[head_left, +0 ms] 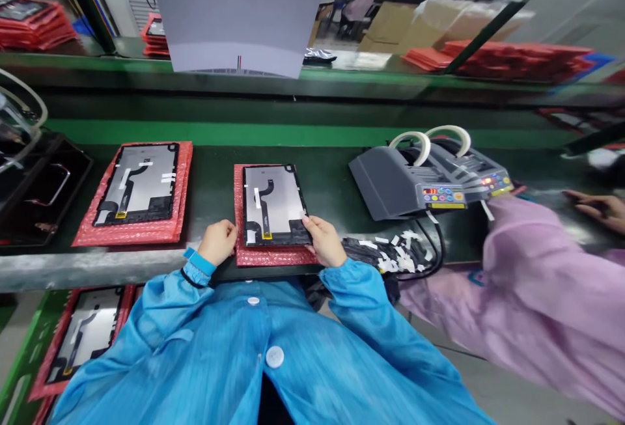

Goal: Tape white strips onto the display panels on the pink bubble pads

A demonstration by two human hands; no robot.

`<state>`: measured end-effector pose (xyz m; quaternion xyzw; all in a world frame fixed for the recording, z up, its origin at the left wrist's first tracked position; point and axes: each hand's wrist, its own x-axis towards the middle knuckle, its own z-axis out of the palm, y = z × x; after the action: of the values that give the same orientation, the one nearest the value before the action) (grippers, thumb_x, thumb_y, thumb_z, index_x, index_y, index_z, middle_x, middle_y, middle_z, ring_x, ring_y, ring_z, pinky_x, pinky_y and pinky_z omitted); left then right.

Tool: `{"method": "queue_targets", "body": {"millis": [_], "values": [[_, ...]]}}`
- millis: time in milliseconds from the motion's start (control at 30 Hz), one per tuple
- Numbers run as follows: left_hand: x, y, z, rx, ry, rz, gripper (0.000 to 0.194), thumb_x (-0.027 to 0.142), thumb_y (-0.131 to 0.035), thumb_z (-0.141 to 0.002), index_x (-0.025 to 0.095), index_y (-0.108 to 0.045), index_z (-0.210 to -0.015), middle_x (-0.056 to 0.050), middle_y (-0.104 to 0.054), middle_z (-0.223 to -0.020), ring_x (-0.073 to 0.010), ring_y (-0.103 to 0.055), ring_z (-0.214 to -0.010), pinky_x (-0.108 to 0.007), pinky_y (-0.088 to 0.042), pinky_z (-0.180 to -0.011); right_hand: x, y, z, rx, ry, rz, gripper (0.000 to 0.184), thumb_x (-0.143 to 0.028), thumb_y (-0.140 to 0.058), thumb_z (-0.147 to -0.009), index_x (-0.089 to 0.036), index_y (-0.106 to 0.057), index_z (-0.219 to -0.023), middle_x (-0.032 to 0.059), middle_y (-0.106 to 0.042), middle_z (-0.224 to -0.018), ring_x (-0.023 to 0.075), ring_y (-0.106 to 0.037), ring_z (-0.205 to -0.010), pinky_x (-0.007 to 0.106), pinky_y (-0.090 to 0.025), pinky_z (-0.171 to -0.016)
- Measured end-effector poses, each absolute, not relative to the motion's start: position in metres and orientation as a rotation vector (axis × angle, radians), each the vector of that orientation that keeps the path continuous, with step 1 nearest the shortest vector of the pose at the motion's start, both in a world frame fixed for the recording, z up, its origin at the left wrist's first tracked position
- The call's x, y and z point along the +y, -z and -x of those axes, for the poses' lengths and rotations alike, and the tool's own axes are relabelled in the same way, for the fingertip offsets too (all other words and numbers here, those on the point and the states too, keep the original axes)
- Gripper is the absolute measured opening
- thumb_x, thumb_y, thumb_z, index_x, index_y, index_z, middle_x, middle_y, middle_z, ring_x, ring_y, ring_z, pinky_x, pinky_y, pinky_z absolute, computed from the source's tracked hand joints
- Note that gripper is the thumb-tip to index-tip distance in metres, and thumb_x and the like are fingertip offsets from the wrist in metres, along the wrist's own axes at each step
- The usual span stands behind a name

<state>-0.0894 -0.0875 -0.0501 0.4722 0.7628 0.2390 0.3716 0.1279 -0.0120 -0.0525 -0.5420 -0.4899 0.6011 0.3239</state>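
A tablet panel [274, 204] with a grey back and a black flex cable lies on a red bubble-wrap sheet [273, 257] at the near edge of the green bench. My left hand [218, 241] is curled against the panel's lower left corner, fingers closed at its edge. My right hand [323, 241] grips the lower right corner, thumb on top. Both sleeves are blue.
A second panel [139, 184] lies on red bubble wrap to the left. Two grey tape dispensers [415, 181] stand at right, with cut tape strips [395, 250] in front. A co-worker's pink sleeve [532, 282] and hand [598, 207] reach in from the right. More panels [83, 334] sit below left.
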Motion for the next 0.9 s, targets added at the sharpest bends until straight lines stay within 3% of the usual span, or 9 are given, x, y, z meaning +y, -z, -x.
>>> {"method": "queue_targets", "body": {"millis": [133,200,300,500,633,700,800,900], "values": [[-0.085,0.046,0.087,2.100,-0.408,-1.465,0.020,0.019,-0.045,-0.084,0.018,-0.058,-0.069,-0.005,-0.066,-0.062,-0.0190,-0.064,-0.059,-0.027,-0.042,-0.061,-0.011,0.054,-0.125,-1.788,-1.198,1.694,0.033,-0.048,-0.051,-0.080,-0.022,-0.045,-0.060,-0.0010,-0.048,-0.049,0.0138,-0.050,-0.045,0.025,-0.038,-0.045],[-0.084,0.043,0.085,2.137,-0.308,-1.552,0.020,0.019,-0.045,-0.084,0.017,-0.060,-0.071,-0.009,-0.069,-0.072,-0.0217,-0.066,-0.070,-0.027,-0.041,-0.063,-0.010,0.047,-0.130,-2.067,-0.842,1.798,0.028,-0.038,-0.051,-0.082,-0.021,-0.049,-0.061,0.0060,-0.060,-0.060,0.0194,-0.061,-0.063,0.028,-0.042,-0.060],[-0.082,0.039,0.084,2.129,-0.190,-1.618,0.022,0.021,-0.044,-0.084,0.017,-0.062,-0.073,-0.011,-0.071,-0.077,-0.0235,-0.067,-0.075,-0.027,-0.041,-0.064,-0.005,0.037,-0.155,-2.140,-0.538,1.900,0.023,-0.035,-0.050,-0.084,-0.019,-0.055,-0.067,0.0123,-0.067,-0.073,0.0236,-0.064,-0.076,0.030,-0.043,-0.070],[-0.074,0.037,0.093,2.063,-0.098,-1.737,0.021,0.027,-0.044,-0.079,0.021,-0.060,-0.066,-0.008,-0.069,-0.070,-0.0239,-0.066,-0.069,-0.027,-0.041,-0.060,0.019,0.032,-0.264,-1.046,-0.420,1.994,0.021,-0.037,-0.047,-0.083,-0.019,-0.053,-0.072,0.0060,-0.062,-0.067,0.0174,-0.059,-0.063,0.029,-0.046,-0.063],[-0.068,0.034,0.101,2.005,0.053,-1.838,0.026,0.035,-0.045,-0.080,0.022,-0.058,-0.063,-0.006,-0.068,-0.068,-0.0241,-0.065,-0.068,-0.028,-0.039,-0.056,0.036,0.031,-0.297,-0.656,-0.669,1.769,0.031,-0.048,-0.052,-0.078,-0.020,-0.047,-0.064,0.0001,-0.053,-0.057,0.0111,-0.050,-0.048,0.023,-0.039,-0.046],[-0.065,0.027,0.102,2.082,0.125,-1.863,0.033,0.043,-0.043,-0.083,0.021,-0.059,-0.063,-0.007,-0.067,-0.067,-0.0258,-0.064,-0.067,-0.029,-0.039,-0.055,0.042,0.029,-0.294,-0.617,-0.742,1.694,0.031,-0.045,-0.057,-0.075,-0.019,-0.047,-0.061,-0.0010,-0.052,-0.055,0.0095,-0.048,-0.046,0.021,-0.037,-0.044],[-0.050,0.021,0.101,2.144,-0.046,-2.010,0.036,0.043,-0.042,-0.086,0.018,-0.066,-0.075,-0.010,-0.068,-0.077,-0.0270,-0.063,-0.075,-0.033,-0.044,-0.061,0.043,0.023,-0.283,-0.667,-0.564,1.769,0.021,-0.030,-0.058,-0.072,-0.019,-0.048,-0.057,-0.0020,-0.050,-0.053,0.0106,-0.048,-0.049,0.024,-0.040,-0.049],[-0.020,0.032,0.103,1.894,-0.421,-2.355,0.029,0.030,-0.044,-0.087,0.016,-0.070,-0.089,-0.012,-0.069,-0.100,-0.0259,-0.058,-0.096,-0.038,-0.046,-0.083,0.033,0.015,-0.278,-0.860,-0.141,1.937,0.016,-0.022,-0.053,-0.071,-0.021,-0.046,-0.056,-0.0027,-0.046,-0.053,0.0146,-0.049,-0.058,0.031,-0.045,-0.066]]}}
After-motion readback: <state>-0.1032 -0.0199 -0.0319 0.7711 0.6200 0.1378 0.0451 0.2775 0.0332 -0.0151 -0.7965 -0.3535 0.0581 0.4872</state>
